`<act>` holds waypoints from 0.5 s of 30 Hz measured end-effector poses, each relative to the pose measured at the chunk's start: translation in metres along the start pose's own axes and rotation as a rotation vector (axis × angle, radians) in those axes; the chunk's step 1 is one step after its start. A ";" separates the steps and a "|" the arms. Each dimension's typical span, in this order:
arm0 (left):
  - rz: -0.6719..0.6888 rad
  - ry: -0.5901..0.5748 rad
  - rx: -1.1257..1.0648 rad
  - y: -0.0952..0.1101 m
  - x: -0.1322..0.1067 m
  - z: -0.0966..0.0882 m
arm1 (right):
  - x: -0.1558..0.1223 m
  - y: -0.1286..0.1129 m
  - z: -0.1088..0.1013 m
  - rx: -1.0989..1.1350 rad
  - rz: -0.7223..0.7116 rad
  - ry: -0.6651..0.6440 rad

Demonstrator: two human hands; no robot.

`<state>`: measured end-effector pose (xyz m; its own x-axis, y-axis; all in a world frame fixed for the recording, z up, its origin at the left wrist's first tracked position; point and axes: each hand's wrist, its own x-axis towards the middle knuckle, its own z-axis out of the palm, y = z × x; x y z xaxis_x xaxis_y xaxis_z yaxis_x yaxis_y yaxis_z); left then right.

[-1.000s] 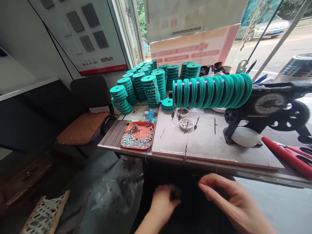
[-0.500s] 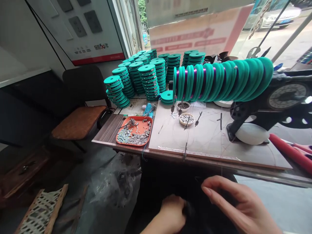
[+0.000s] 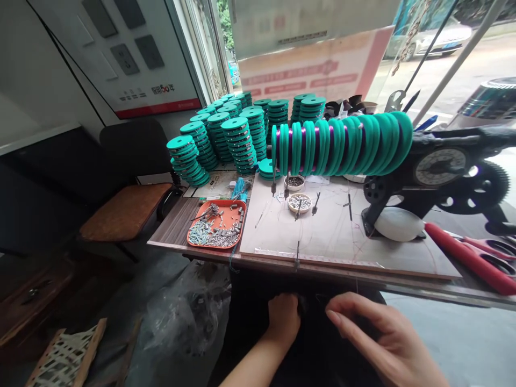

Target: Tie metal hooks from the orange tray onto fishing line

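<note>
Below the table edge, over dark clothing, my left hand is closed, its fingers curled away from view; anything inside it is hidden. To its right, my right hand pinches thumb against forefinger. A fine thin line shows faintly by those fingertips, and another strand runs up toward the table edge. Above the hands, a row of green foam spools, some with purple line showing, sits on the shaft of a black winding machine. Small dark clips with weights hang or lie in front of the spools, one at the board's front edge.
Stacks of green spools stand at the back left. An orange tray holds small metal parts and tubes. Two small dishes of beads, including a white-bead dish, sit on the board. Red-handled scissors lie right; a chair stands left.
The view has shifted, so the table and machine appear further left. My left hand has moved up a little toward the table edge. My right hand keeps its pinch.
</note>
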<state>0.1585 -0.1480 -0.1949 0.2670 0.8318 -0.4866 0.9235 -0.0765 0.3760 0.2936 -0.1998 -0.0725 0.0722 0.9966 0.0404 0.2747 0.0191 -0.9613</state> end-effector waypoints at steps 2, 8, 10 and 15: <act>0.001 0.000 -0.012 -0.005 -0.025 -0.020 | 0.000 0.002 0.002 0.006 -0.015 0.009; 0.108 0.231 -0.379 -0.032 -0.113 -0.155 | 0.002 0.004 0.013 -0.026 -0.071 -0.092; 0.128 0.597 -0.286 -0.034 -0.104 -0.201 | 0.001 0.004 0.018 -0.046 -0.104 -0.128; -0.073 0.676 0.002 -0.032 -0.015 -0.256 | 0.002 0.001 0.023 -0.116 -0.207 -0.171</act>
<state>0.0545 -0.0171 0.0018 -0.0259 0.9956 0.0897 0.9333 -0.0080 0.3591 0.2723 -0.1957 -0.0794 -0.1566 0.9717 0.1769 0.3748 0.2241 -0.8996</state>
